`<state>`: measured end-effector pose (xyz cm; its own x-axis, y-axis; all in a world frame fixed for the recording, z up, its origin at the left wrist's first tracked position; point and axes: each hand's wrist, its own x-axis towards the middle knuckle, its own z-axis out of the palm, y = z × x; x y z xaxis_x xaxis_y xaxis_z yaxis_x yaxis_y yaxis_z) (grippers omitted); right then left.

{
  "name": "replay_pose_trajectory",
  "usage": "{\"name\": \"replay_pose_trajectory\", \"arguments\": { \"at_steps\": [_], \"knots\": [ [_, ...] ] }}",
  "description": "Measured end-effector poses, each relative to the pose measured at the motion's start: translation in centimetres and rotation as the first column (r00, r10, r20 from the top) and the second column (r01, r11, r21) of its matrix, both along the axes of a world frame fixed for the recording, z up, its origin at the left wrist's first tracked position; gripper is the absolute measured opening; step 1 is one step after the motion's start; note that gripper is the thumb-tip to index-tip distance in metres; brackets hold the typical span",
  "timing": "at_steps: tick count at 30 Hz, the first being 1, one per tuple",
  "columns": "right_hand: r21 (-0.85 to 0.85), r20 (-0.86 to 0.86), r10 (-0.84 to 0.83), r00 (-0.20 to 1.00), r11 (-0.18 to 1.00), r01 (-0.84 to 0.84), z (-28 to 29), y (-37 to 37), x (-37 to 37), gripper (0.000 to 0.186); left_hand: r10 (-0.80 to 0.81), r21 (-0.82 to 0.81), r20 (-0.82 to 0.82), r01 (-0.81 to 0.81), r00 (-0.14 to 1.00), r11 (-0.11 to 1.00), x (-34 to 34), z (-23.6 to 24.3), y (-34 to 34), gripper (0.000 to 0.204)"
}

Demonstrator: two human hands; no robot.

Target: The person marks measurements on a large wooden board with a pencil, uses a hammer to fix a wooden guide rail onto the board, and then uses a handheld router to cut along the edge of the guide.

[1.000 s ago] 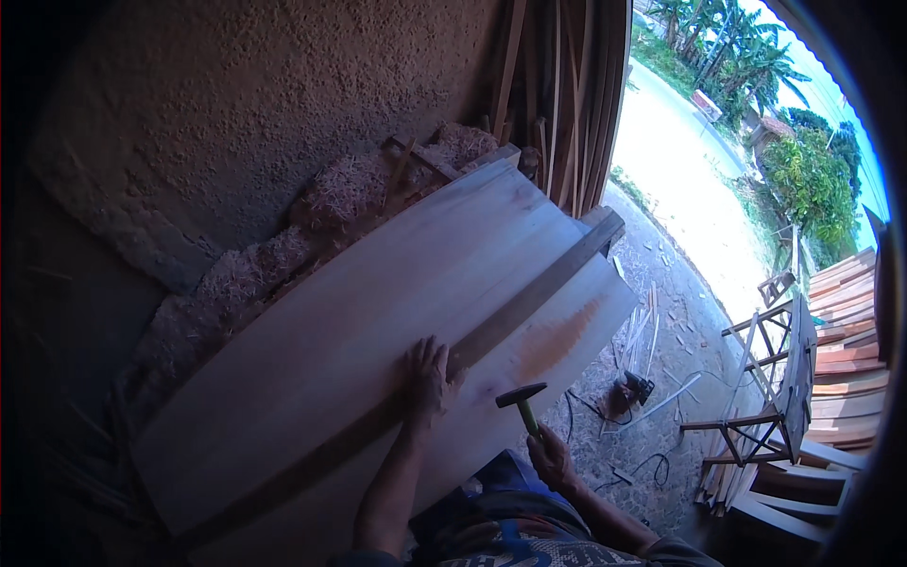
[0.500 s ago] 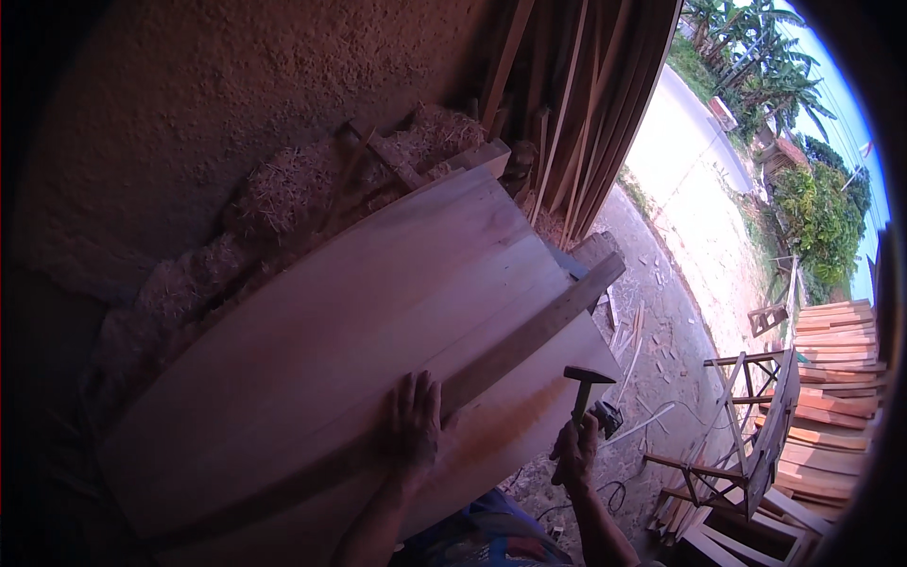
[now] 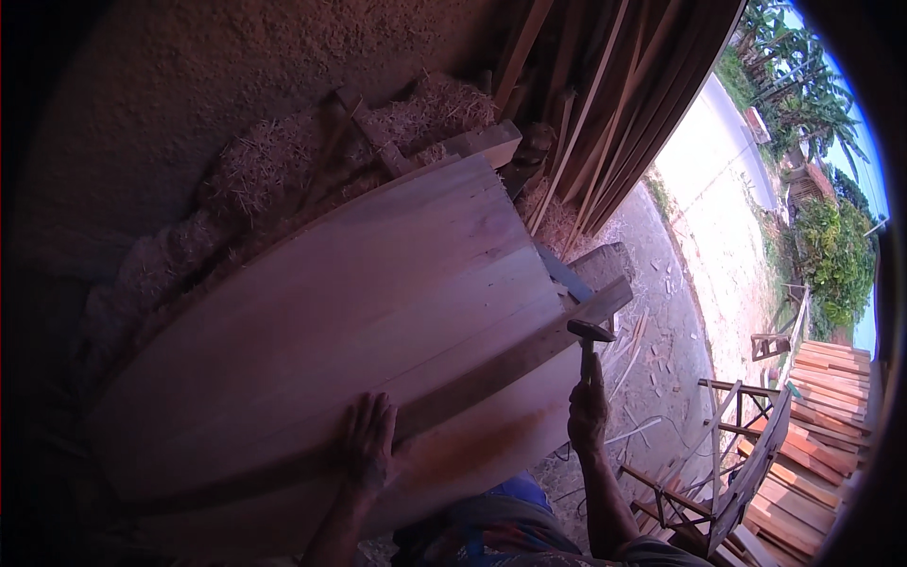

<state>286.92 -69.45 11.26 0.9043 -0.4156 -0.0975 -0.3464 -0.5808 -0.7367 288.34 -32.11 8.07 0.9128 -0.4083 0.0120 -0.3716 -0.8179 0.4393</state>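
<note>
Here, pale panel (image 3: 378, 283) beside shavings (image 3: 269, 161), rough wall (image 3: 236, 57)

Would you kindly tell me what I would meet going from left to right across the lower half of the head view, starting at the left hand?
Left hand → right hand gripping the hammer → trestle-like frame → reddish boards.

Board (image 3: 378, 283) showing pale pinkish-tan, stain (image 3: 472, 444) spreading rusty orange, wood strip (image 3: 501, 367) running darker brown, hammer head (image 3: 590, 331) looking dark grey, shavings (image 3: 260, 165) showing dusty pink, stacked planks (image 3: 812, 439) glowing orange-tan, bush (image 3: 831, 250) showing green.
</note>
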Motion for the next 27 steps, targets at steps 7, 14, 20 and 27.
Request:
{"name": "replay_pose_trajectory", "arguments": {
  "at_steps": [7,14,20,27],
  "knots": [
    [0.079,-0.024,0.160,0.987,0.984,-0.157,0.9,-3.6,0.9,0.053,-0.037,-0.043,-0.005,0.037,0.999,0.998,0.7,0.4,0.0,0.065],
    [-0.084,-0.042,0.275,0.960,0.957,-0.278,1.6,-4.7,1.3,0.060,-0.025,-0.008,-0.016,0.025,1.000,1.000,0.2,0.8,-0.8,0.070],
    [-0.136,-0.032,0.299,0.954,0.944,-0.301,2.1,-5.0,1.5,0.059,-0.014,0.035,-0.026,0.015,1.000,0.999,-0.1,0.7,-1.0,0.073],
    [-0.112,-0.056,0.321,0.945,0.939,-0.326,1.4,-5.4,1.3,0.057,0.008,0.027,-0.036,-0.008,0.999,1.000,-0.3,-0.1,-0.6,0.072]
  ]
}}
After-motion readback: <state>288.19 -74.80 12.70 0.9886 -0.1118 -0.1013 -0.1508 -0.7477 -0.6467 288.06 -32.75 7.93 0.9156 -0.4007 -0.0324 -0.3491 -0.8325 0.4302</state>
